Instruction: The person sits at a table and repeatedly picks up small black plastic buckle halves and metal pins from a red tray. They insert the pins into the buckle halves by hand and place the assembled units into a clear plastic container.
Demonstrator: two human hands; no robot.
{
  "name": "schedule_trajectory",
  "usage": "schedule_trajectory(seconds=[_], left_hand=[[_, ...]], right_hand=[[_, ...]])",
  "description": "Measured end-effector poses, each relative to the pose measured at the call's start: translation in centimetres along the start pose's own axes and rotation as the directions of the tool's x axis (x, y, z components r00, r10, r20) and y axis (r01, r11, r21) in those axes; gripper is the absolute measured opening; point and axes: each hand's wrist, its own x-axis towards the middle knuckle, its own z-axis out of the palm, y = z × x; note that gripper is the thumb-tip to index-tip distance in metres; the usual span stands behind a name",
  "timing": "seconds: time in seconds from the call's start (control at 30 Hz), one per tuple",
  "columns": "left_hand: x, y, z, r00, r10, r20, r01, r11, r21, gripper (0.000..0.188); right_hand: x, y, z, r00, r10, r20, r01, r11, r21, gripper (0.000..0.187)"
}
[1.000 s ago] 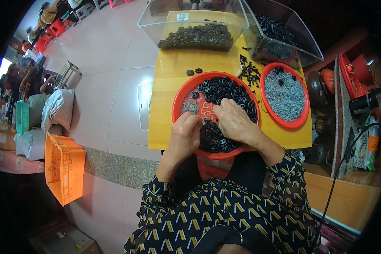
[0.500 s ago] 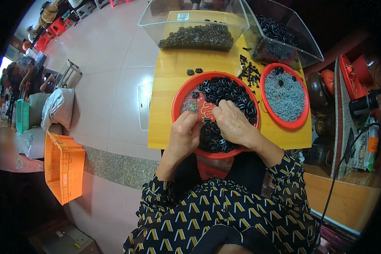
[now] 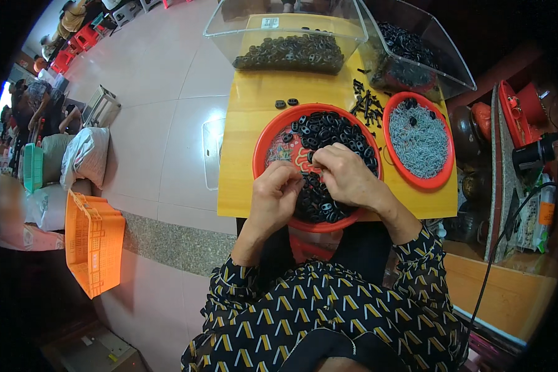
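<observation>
Both my hands are above a round red tray [image 3: 258, 162] heaped with small black oval pieces [image 3: 328, 129], each with two holes. My left hand [image 3: 274, 193] is over the tray's near left, its thumb and fingertips pinched together. Close beside it, my right hand [image 3: 348, 178] is bent with its fingers curled in, also pinching. Whatever sits between the fingertips of either hand is too small and hidden to make out. The tray's patterned bottom shows between the hands, with some small pale bits at its left side.
To the right, another red tray [image 3: 429, 184] holds silver screws [image 3: 418, 149] and a few black pieces. Black pegs [image 3: 370, 110] lie on the yellow table [image 3: 237, 186]. Behind are two clear bins [image 3: 285, 34] of black parts. An orange crate [image 3: 94, 248] stands left on the floor.
My left hand's fingertips have shifted slightly to the right and turned, and its fingers look a little less curled. My right hand has shifted only slightly.
</observation>
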Motion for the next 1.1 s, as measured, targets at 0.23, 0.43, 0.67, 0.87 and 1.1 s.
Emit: schedule_trajectory(seconds=[0.23,0.43,0.67,0.87,1.1], left_hand=[[-0.4,-0.5,-0.1,0.997,0.069,-0.039,-0.068,0.997,0.032,0.013],[-0.5,0.0,-0.2,1.000,0.015,-0.003,-0.015,1.000,0.000,0.012],[-0.6,-0.3,-0.2,0.998,0.063,-0.027,-0.062,0.998,0.031,0.013],[-0.8,0.2,-0.5,0.999,-0.035,0.017,0.035,0.999,0.030,0.012],[-1.4,0.5,-0.3,0.933,-0.347,0.092,0.321,0.694,-0.645,0.006]], right_hand=[[-0.8,0.5,0.4,0.997,0.027,0.067,-0.012,0.976,-0.216,0.018],[-0.4,-0.1,1.6,0.991,0.090,0.099,-0.066,0.973,-0.221,0.021],[-0.2,-0.1,2.0,0.985,0.104,0.137,-0.064,0.960,-0.272,0.018],[-0.4,-0.5,2.2,0.993,0.081,0.083,-0.053,0.953,-0.298,0.018],[-0.6,-1.5,-0.5,0.974,0.220,-0.047,-0.205,0.955,0.213,0.014]])
